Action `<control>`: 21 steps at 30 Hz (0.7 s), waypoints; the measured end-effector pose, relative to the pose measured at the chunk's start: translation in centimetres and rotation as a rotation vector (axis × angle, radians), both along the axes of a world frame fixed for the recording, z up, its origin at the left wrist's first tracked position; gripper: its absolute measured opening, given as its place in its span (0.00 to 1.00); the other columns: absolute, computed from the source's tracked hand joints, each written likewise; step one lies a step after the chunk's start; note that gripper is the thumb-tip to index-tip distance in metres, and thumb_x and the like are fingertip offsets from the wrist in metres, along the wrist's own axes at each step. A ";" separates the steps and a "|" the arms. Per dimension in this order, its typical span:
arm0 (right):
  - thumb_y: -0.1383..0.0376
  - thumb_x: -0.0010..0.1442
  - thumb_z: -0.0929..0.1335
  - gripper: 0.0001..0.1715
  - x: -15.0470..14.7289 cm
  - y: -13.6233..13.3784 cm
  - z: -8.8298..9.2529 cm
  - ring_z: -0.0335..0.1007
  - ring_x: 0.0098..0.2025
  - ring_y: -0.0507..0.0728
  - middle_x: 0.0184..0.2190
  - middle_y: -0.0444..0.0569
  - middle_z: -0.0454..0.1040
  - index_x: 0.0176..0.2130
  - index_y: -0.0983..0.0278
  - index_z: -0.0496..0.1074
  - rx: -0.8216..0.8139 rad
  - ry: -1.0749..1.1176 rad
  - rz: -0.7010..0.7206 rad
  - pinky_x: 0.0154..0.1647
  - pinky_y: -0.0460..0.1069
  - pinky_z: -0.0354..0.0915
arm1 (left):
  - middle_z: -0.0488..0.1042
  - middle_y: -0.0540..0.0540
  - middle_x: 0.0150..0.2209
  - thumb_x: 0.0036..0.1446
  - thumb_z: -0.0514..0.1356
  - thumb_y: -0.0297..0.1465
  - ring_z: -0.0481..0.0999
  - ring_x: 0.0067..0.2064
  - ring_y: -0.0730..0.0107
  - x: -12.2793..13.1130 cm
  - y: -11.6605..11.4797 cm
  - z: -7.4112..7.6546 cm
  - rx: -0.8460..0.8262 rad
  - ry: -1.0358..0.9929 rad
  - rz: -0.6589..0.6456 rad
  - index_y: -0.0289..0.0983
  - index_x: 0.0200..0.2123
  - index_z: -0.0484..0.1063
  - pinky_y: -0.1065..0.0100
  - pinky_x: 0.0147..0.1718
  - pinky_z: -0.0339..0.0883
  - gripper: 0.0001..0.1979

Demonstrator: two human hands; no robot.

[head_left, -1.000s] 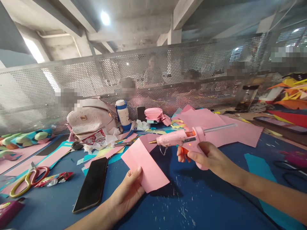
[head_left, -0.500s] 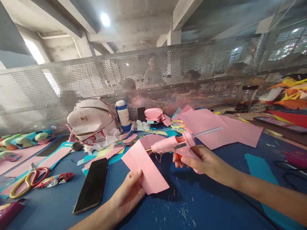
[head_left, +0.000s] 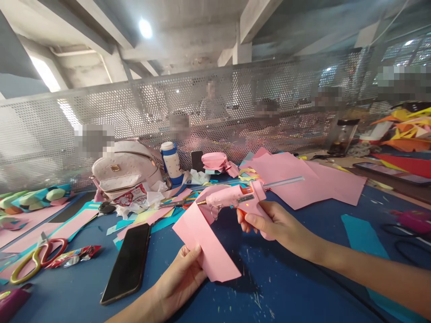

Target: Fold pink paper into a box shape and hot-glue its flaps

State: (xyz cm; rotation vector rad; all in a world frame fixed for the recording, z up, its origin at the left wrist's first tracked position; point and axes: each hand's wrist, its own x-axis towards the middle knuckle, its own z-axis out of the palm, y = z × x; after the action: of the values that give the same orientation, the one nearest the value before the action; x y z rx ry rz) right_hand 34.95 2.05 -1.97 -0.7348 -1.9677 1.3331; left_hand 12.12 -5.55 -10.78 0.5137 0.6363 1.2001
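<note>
My left hand [head_left: 180,282] pinches the lower edge of a folded pink paper sheet [head_left: 204,240] and holds it tilted above the blue table [head_left: 286,287]. My right hand [head_left: 274,222] grips a pink hot glue gun [head_left: 235,198] by its handle, a finger on the orange trigger. A clear glue stick pokes out of its back. The brass nozzle points left and sits right at the paper's upper fold.
A black phone [head_left: 127,262] lies left of my left hand. Red-and-yellow scissors [head_left: 32,258] and a snack wrapper [head_left: 72,255] lie far left. A pale backpack [head_left: 124,170], a bottle [head_left: 171,162] and large pink sheets [head_left: 303,179] lie behind. A perforated metal screen backs the table, people beyond it.
The glue gun has moved left and down, its nozzle now at the top fold of the pink paper. My left hand kept its hold on the paper.
</note>
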 end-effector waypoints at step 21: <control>0.56 0.65 0.64 0.15 0.5 -0.4 0.4 0.62 0.31 0.50 0.29 0.43 0.67 0.32 0.64 0.68 0.262 -0.061 -0.008 0.33 0.45 0.60 | 0.81 0.42 0.42 0.48 0.71 0.33 0.80 0.43 0.64 -0.1 0.0 -0.5 -0.029 -0.039 0.016 0.35 0.37 0.79 0.64 0.47 0.72 0.12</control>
State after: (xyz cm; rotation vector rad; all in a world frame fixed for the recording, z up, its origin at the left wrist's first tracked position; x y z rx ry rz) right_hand 35.40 1.62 -1.59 -0.6619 -2.1329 1.0319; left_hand 12.02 -5.58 -11.23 0.4601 0.6244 1.2114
